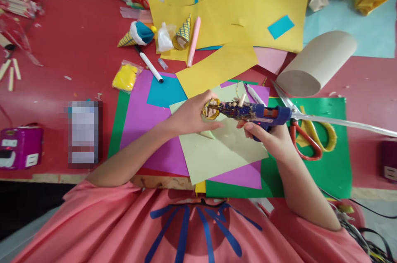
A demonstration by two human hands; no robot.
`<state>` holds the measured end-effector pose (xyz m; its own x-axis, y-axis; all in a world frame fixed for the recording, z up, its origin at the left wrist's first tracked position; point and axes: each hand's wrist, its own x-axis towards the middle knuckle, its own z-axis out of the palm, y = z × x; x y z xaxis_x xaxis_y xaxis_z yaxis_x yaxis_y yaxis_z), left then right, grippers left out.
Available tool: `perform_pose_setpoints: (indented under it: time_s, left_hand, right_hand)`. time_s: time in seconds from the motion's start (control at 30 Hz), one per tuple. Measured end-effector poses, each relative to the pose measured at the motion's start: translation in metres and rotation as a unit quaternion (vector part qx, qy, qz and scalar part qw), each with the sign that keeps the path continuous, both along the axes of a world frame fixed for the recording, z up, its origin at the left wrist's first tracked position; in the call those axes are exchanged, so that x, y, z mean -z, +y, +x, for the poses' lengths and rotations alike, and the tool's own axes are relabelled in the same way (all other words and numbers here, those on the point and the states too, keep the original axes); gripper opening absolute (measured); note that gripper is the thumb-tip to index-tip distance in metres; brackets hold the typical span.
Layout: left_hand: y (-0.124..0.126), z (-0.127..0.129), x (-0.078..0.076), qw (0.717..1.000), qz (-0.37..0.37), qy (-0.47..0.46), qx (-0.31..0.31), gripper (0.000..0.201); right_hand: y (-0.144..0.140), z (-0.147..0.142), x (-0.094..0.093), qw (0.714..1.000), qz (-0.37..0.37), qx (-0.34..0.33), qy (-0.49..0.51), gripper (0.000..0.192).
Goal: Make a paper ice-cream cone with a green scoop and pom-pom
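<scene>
Left hand (198, 115) first, thumb and fingers curled round a paper cone (210, 111), its round mouth tipped toward the right, the yellow rim shiny and uneven, something pale and crumpled inside. And right at that mouth sits the dark nozzle of the blue glue gun (269, 115), held firmly in the right hand (273, 135); the hard plastic body is smooth at the back, but the barrel is rough and crusted (quite a coat of lumps and bits up there!). Out of the rear runs a long, translucent glue stick (347, 122), slim and round.

Beneath the hands, flat paper in layers: a pale green sheet (217, 157) on top, a purple sheet (145, 130) under it, glossy green paper (328, 176) below. To the right, metal scissors (307, 153) with looped handles, one red, one yellow, and just beyond them a matt cardboard tube (319, 62), thick and hollow. Over on the far side, a latticed yellow cone (183, 31) points upward, near a second cone with a soft white-and-blue top (138, 34). Nearer, a clear packet (127, 76) bulges with bright yellow stuff.
</scene>
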<state>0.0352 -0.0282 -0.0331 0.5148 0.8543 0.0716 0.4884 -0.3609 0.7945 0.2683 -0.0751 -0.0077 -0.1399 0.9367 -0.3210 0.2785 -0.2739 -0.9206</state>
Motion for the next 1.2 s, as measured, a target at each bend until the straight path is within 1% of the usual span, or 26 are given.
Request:
perform_pose_setpoints:
  time_s: [0.1,0.2,0.3,0.37,0.47,0.53,0.67,0.73,0.8,0.87,0.93,1.0,1.1,1.2]
  left_hand:
    - [-0.001,0.002,0.0,0.998,0.01,0.054,-0.01,0.029]
    - [-0.001,0.003,-0.001,0.998,0.013,0.065,-0.018,0.024]
    - [-0.001,0.003,-0.004,0.999,-0.015,0.026,-0.022,0.028]
    - [-0.001,0.002,-0.005,0.998,-0.056,-0.018,-0.013,0.031]
    - [0.0,0.0,-0.007,0.989,-0.121,-0.084,0.0,0.021]
    - [0.001,-0.001,-0.007,0.983,-0.145,-0.114,-0.003,0.016]
    - [0.001,-0.001,-0.004,0.974,-0.163,-0.152,-0.025,0.018]
    - [0.001,0.001,-0.003,0.969,-0.169,-0.174,-0.052,0.02]
    - [0.002,0.002,-0.004,0.963,-0.174,-0.19,-0.081,0.019]
    - [0.002,0.003,-0.007,0.962,-0.172,-0.188,-0.093,0.018]
    - [0.002,0.003,-0.01,0.968,-0.165,-0.168,-0.082,0.018]
    - [0.002,0.001,-0.011,0.976,-0.155,-0.142,-0.06,0.02]
    - [0.001,-0.002,-0.013,0.981,-0.148,-0.121,-0.016,0.021]
    - [0.0,-0.002,-0.014,0.986,-0.137,-0.099,0.002,0.022]
  right_hand:
    - [0.0,-0.001,-0.001,1.0,-0.009,-0.008,-0.002,0.036]
    - [0.0,-0.002,-0.001,1.0,-0.016,-0.022,-0.008,0.035]
    - [-0.001,-0.003,0.0,1.0,-0.016,-0.018,-0.005,0.034]
    - [0.0,-0.003,0.0,1.0,-0.018,-0.007,0.003,0.034]
    - [0.0,-0.003,0.001,1.0,-0.016,0.004,0.004,0.035]
    - [0.0,-0.004,0.0,1.0,-0.008,0.002,0.002,0.033]
    - [0.0,-0.002,-0.001,1.0,-0.004,-0.001,0.018,0.032]
    - [0.0,0.001,-0.001,0.999,0.008,0.012,0.04,0.033]
    - [-0.001,0.004,-0.001,0.998,0.025,0.024,0.052,0.035]
    - [-0.001,0.004,-0.001,0.999,0.021,0.022,0.042,0.036]
    - [-0.001,0.002,-0.001,1.0,0.004,0.006,0.016,0.035]
    - [-0.001,0.0,-0.001,1.0,-0.002,-0.007,-0.003,0.031]
    - [-0.002,-0.003,-0.003,0.999,0.019,-0.015,-0.023,0.027]
    - [-0.003,-0.003,-0.005,0.998,0.046,-0.016,-0.049,0.026]
